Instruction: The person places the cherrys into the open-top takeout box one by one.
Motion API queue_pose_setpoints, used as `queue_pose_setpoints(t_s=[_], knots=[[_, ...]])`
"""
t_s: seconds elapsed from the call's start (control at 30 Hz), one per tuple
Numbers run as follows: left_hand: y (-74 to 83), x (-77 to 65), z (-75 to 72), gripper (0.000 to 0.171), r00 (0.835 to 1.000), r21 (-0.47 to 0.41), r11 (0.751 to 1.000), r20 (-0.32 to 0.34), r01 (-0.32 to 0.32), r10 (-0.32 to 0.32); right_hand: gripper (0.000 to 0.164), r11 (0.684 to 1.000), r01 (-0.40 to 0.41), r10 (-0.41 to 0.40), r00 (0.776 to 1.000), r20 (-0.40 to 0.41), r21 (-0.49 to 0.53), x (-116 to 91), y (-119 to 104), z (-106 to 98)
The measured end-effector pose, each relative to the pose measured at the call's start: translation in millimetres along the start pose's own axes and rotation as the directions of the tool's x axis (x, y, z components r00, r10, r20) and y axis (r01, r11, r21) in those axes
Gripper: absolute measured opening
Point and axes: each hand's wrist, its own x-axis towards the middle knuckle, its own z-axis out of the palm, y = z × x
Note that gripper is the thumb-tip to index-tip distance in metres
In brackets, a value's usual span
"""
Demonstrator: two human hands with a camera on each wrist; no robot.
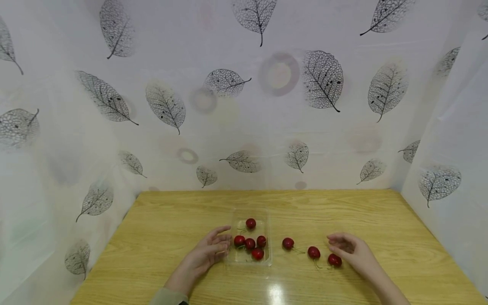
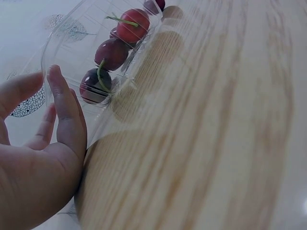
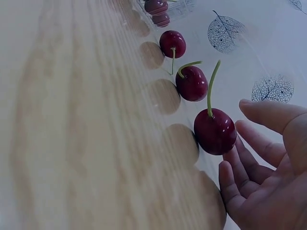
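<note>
A clear plastic container (image 1: 270, 258) stands on the wooden table with several dark red cherries (image 1: 249, 244) inside. At its left side is my left hand (image 1: 209, 250), its fingertips at the container's wall in the left wrist view. To the right of the container lie three loose cherries with green stems: a near one (image 1: 288, 243), a middle one (image 1: 314, 253) and a far right one (image 1: 334, 260). My right hand (image 1: 352, 254) is beside the far right cherry. In the right wrist view its thumb and fingers are apart around that cherry (image 3: 215, 132), not pinching it.
The light wooden table (image 1: 171, 220) reaches back to a white curtain (image 1: 244, 123) printed with dark leaves. This curtain also hangs along the left and right sides. A bright reflection shows on the tabletop near its front.
</note>
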Motion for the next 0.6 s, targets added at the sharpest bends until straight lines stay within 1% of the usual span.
queue_pose_setpoints(t_s=[0.1,0.2,0.4,0.6], knots=[[-0.5,0.1,-0.1,0.067,1.000,0.000,1.000,-0.010,0.007,-0.007,0.033,1.000,0.027,-0.028,0.999,0.017,0.008,-2,2,-1],[-1.0,1.0,0.2,0.066,1.000,0.004,1.000,-0.018,0.013,-0.013,0.033,0.997,0.075,-0.076,0.996,0.042,0.007,-5,5,-3],[-0.9,1.3,-0.1,0.069,1.000,0.012,1.000,-0.017,0.011,-0.011,0.033,0.984,0.175,-0.176,0.978,0.108,0.022,-10,10,-7],[-1.2,1.0,0.3,0.069,1.000,0.019,1.000,-0.015,0.002,-0.002,0.037,0.984,0.178,-0.175,0.968,0.182,0.000,-11,14,-12]])
